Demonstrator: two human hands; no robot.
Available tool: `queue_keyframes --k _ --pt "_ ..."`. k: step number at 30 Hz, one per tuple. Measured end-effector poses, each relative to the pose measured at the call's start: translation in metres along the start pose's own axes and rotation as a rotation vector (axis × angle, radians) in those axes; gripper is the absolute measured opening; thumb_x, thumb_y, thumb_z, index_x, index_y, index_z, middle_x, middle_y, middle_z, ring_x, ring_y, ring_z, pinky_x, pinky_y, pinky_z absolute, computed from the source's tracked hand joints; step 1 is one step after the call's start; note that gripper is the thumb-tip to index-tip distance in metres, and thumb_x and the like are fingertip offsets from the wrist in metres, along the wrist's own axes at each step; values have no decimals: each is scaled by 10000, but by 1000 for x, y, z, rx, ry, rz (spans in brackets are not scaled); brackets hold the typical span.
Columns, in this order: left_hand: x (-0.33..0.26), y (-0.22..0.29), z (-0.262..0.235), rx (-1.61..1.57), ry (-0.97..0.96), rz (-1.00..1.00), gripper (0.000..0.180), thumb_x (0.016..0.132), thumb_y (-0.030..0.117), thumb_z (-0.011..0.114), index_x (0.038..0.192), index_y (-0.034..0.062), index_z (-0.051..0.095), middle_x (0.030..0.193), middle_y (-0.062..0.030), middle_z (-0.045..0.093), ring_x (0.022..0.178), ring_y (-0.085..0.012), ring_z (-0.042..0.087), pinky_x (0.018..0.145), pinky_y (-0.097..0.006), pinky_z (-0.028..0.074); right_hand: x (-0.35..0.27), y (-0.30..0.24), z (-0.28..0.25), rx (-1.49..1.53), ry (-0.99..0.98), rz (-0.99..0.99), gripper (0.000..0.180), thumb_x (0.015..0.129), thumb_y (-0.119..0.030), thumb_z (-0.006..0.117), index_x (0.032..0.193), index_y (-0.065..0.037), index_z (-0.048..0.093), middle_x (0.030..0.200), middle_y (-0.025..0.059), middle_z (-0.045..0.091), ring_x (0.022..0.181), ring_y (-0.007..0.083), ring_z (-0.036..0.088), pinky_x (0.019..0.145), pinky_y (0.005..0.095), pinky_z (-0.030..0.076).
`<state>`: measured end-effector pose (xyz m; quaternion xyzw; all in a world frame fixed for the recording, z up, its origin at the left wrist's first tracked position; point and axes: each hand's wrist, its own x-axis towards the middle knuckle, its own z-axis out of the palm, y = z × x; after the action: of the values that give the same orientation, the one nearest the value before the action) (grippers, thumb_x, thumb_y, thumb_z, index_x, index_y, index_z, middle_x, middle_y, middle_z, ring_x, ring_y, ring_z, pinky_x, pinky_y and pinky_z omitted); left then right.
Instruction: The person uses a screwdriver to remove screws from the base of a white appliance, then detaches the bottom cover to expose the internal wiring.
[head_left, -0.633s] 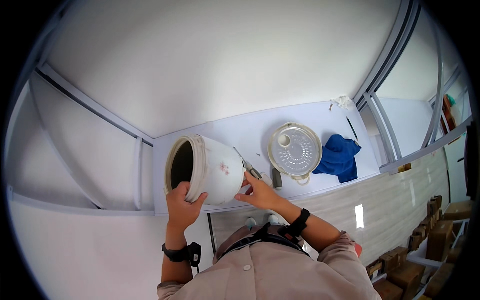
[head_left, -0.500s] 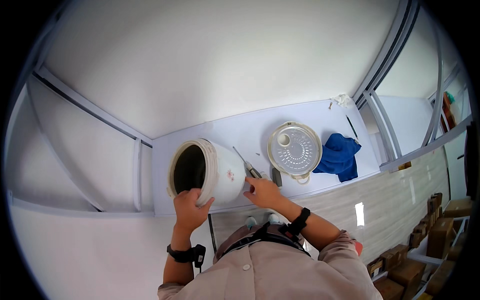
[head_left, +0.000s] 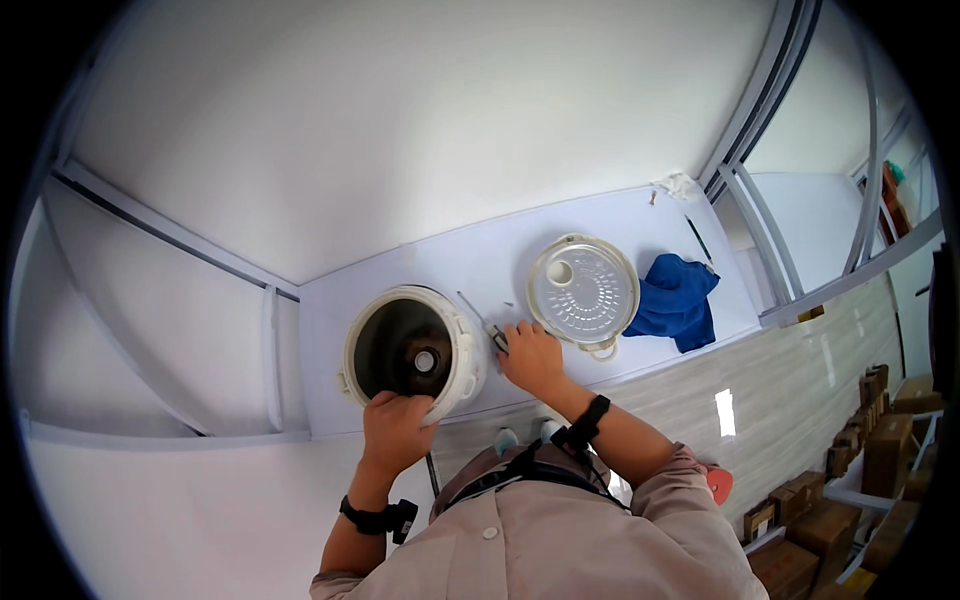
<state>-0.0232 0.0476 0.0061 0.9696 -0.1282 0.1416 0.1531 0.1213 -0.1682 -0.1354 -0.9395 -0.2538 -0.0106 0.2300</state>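
A white rice cooker body (head_left: pixel 470 345) without its lid stands on the left part of the table, its open mouth facing up and toward me. Inside its dark interior a round pale metal piece (head_left: pixel 425 361) shows at the bottom. My left hand (head_left: pixel 398 432) is closed over the near rim, some fingers hidden inside. Just right of the cooker lies a screwdriver (head_left: pixel 494 332) with a thin shaft and grey handle. My right hand (head_left: pixel 532 360) has its thumb and fingers around the handle's near end, covering part of it.
The round lid (head_left: pixel 585 290), with a perforated metal inner face, lies right of my right hand. Beside it is a crumpled blue cloth (head_left: pixel 677 300). A dark pen-like tool (head_left: pixel 697 240), a white crumpled tissue (head_left: pixel 678 186) and a tiny screw (head_left: pixel 509 303) lie farther off. Cardboard boxes (head_left: pixel 820 530) stand lower right.
The cooker body has been tipped back upright, so its bottom now shows inside. My right hand has left its side and moved onto the screwdriver. My left hand stays on the rim.
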Motion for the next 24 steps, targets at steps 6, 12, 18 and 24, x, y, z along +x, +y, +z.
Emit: queue_keyframes --k 6,12,18,24 --pt "6 9 0 57 -60 -5 212 740 144 832 876 97 676 714 -81 684 648 -318 648 653 -416 466 11 8 17 -35 -45 2 376 836 -314 825 1081 -69 679 998 109 701 960 324 728 750 443 607" --pt "15 22 -9 162 -157 -79 323 734 240 831 971 79 682 780 -103 694 743 -307 679 678 -443 467 17 1 2 0 -87 10 251 890 -255 706 1022 -43 675 1000 150 705 900 336 750 760 468 610" --pt "36 46 15 177 -115 -288 443 739 253 866 1081 64 658 890 -125 721 769 -313 712 695 -436 522 22 1 -2 219 4 128 285 911 -262 674 1027 -2 674 981 234 708 846 418 742 796 506 603" --pt "43 51 25 178 -192 -366 397 777 237 834 1066 55 631 825 -150 735 721 -369 732 620 -475 549 5 18 -45 640 48 245 312 868 -200 690 1081 23 640 960 259 736 877 460 728 814 526 572"
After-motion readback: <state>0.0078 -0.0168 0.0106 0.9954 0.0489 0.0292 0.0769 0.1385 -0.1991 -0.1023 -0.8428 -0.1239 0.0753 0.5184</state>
